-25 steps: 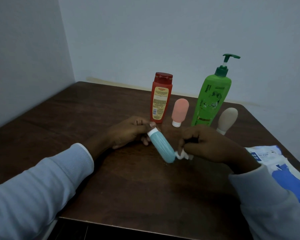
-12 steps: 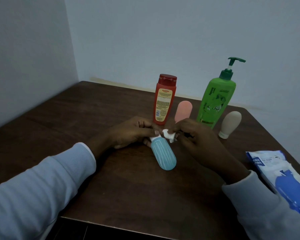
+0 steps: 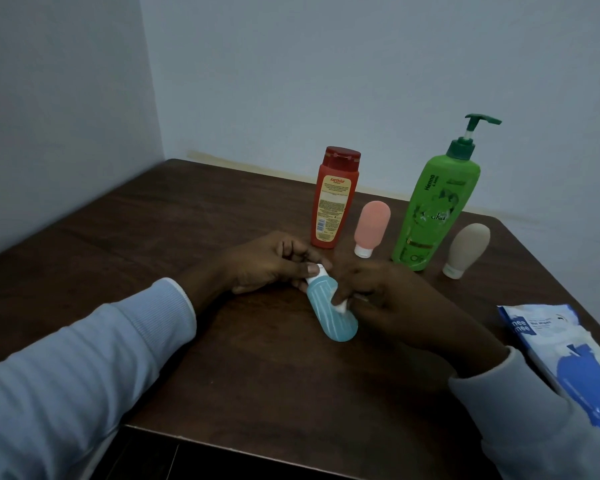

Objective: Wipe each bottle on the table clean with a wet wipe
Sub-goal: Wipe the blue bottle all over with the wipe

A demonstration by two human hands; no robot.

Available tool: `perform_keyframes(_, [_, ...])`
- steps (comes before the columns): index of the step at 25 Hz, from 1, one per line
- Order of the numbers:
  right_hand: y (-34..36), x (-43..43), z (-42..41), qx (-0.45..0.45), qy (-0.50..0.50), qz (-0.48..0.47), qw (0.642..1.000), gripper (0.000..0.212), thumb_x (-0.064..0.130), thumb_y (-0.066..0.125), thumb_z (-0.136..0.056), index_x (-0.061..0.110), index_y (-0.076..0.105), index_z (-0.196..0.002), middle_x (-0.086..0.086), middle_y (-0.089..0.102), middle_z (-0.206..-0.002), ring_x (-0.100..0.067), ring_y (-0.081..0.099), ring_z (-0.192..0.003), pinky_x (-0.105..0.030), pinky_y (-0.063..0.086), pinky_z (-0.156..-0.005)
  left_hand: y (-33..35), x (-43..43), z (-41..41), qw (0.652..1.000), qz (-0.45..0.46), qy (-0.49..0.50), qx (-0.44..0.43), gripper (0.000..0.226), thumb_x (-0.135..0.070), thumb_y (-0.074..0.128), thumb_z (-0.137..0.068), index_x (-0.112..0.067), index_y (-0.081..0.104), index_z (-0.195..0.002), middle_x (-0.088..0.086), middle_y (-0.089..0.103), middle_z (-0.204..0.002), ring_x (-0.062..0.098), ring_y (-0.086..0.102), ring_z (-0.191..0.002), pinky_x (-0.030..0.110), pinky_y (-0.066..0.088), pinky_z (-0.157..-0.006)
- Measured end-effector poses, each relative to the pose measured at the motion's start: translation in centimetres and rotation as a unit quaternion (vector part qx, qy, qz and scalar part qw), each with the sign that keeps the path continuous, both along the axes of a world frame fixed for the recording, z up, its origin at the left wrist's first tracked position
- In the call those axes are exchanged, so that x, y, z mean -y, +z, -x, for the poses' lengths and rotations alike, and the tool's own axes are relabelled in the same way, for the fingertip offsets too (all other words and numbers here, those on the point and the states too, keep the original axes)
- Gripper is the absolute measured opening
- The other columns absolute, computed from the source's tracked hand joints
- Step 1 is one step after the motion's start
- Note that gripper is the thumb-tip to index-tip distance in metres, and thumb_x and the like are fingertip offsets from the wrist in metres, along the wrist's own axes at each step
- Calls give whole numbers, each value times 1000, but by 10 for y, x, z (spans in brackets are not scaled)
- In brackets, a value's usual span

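right hand and wet wipe slid from cap down to blue bottle middle

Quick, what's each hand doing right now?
Left hand: closed on the blue bottle at its cap end.
Right hand: closed on a wipe, pressed against the bottle.

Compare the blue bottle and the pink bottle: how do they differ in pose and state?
The blue bottle lies tilted in the hands; the pink bottle stands alone on its white cap. The left hand holds the blue one's cap and the right hand presses a wipe on it; nobody touches the pink one. Both are small, soft-looking, white-capped.
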State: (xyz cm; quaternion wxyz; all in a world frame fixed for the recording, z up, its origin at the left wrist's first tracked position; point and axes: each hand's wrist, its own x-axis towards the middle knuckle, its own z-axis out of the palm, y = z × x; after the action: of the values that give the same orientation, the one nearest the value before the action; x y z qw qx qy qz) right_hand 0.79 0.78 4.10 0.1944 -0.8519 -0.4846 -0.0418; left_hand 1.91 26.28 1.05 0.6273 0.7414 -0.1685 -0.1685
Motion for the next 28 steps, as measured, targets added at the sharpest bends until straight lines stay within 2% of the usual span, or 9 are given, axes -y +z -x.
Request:
perform_keyframes(3, [-13,-13,-2,74,4,8,997,22,12,63,-86,23,72,-103,6,65,-107,-4,58,-97,-10,39,-78,-1,0,1,1000,6,-3,4,25,3,57,-100,0,69,-122,12,76,-115,16,74,-101,24,61,-80])
perform_keyframes(6, [-14,-20,-10,42,-56,-32,997,20,14,62,-87,25,69,-101,9,63,-102,0,56,-91,-10,36,-75,2,2,4,1000,10,-2,2,24,3,56,-100,0,69,-120,8,77,-112,15,75,-99,23,61,-79])
perform_keyframes(9, [-5,-5,-1,6,-36,-10,999,18,13,65,-81,24,71,-95,11,63,-96,1,55,-87,-12,39,-71,2,3,4,1000,0,13,-4,25,1,57,-100,0,69,-123,9,77,-114,16,75,-101,24,61,-80])
perform_keyframes(12, [-7,-12,7,50,12,23,998,20,13,65,-82,21,73,-98,6,65,-101,-1,56,-91,-10,40,-76,2,3,2,1000,2,11,-2,25,0,58,-100,1,69,-122,12,76,-116,17,74,-101,25,62,-82])
perform_keyframes(14, [-14,-21,-3,66,-18,3,998,21,13,63,-86,22,71,-103,5,64,-105,-4,56,-92,-13,41,-77,1,3,2,1000,10,4,-1,22,2,57,-100,0,70,-118,10,77,-112,16,75,-99,25,61,-81])
perform_keyframes(17, [-13,-14,-11,13,-87,-29,996,12,17,62,-88,26,67,-95,14,61,-92,-1,56,-83,-22,45,-69,1,3,3,1000,11,0,8,22,2,57,-100,-2,71,-116,7,78,-109,15,75,-98,22,60,-78])
perform_keyframes(20, [-6,2,-4,-42,-51,-9,998,8,21,69,-84,26,69,-90,15,65,-91,-2,60,-85,-27,51,-70,1,4,2,1000,4,11,8,23,1,58,-100,-3,71,-118,5,79,-108,14,75,-98,21,60,-78])
perform_keyframes(25, [-13,-19,-3,36,-23,-32,999,21,10,64,-86,23,70,-100,12,63,-103,2,56,-93,-5,38,-78,-2,3,1,1000,15,1,16,22,2,58,-100,0,71,-117,8,78,-110,15,75,-98,23,60,-80])
perform_keyframes(28, [-12,-16,-10,36,-92,-37,994,15,11,63,-88,21,68,-96,13,59,-91,-2,56,-84,-11,38,-69,-1,3,0,1000,8,4,16,22,1,58,-100,-1,71,-118,9,78,-113,16,75,-101,23,60,-81])
